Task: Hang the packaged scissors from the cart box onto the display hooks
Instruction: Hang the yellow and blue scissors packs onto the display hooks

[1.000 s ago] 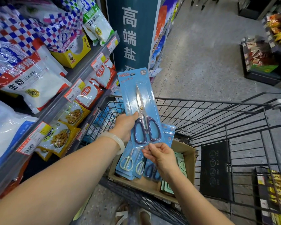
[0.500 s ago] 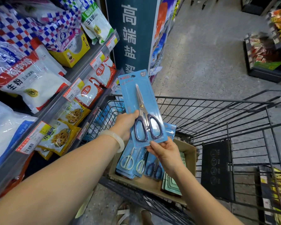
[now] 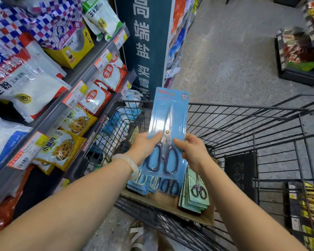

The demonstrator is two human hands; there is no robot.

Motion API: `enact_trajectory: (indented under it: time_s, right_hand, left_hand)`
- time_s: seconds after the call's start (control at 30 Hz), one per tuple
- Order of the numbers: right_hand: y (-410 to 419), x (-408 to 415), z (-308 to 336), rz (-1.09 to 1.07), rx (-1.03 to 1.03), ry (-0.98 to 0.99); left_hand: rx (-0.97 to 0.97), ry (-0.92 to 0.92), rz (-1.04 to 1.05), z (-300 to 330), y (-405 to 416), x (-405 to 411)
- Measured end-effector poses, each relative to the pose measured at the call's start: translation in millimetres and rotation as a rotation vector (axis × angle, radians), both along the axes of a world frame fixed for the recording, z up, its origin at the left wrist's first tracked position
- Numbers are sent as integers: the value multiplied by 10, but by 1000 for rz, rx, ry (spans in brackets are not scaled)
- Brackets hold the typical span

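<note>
Glossy blue carded scissors pack [image 3: 168, 131] held upright above cardboard box [image 3: 163, 202] in wire cart [image 3: 261, 142]; edges pinched by left hand [image 3: 145, 147] at 9 o'clock, right hand [image 3: 193, 151] at 3 o'clock, fingers curled.

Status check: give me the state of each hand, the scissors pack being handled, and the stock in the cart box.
Left hand: grips the pack's left edge.
Right hand: grips its right edge.
Blue scissors pack: upright, above the cart, unhung.
Cardboard box: open, packs inside.

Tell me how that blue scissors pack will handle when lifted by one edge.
The scissors pack probably stays fairly stiff: it stands flat above both hands. Likely bottom-heavy, since the handles sit low. Its glossy front may be slippery.
</note>
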State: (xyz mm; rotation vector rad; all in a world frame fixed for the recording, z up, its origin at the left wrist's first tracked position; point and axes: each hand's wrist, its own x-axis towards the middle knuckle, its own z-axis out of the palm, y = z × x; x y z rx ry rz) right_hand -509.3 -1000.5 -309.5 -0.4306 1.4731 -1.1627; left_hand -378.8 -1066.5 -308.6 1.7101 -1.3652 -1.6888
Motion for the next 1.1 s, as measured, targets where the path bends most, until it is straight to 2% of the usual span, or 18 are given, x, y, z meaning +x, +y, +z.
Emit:
enact_trajectory:
  time_s: [0.07, 0.2, 0.37, 0.5, 0.57, 0.7, 0.8, 0.97, 1.1]
  right_hand:
    - [-40, -26, -98, -17, 18, 73]
    - [-86, -4, -384, -33, 45, 133]
    - [-51, -48, -924, 55, 126, 74]
    - [230, -326, -1605, 68, 463, 421]
    - [327, -413, -1880, 140, 545, 512]
    - [217, -435, -2182, 94, 478, 499]
    - [119, -448, -2339, 4, 569, 530]
    - [121, -549, -2537, -23, 644, 561]
    - [222, -567, -2455, 63, 485, 526]
  left_hand:
    - [42, -50, -30, -43, -29, -6]
    - [165, 77, -17, -96, -115, -15]
    - [191, -6, 75, -481, -54, 115]
    - [266, -56, 208, -924, 29, 376]
    - [309, -58, 273, -1129, 57, 475]
    - [371, -38, 345, -1412, 129, 538]
    - [374, -51, 337, -1574, 170, 481]
    - [394, -24, 332, -1711, 210, 358]
    - [365, -78, 335, -1670, 211, 315]
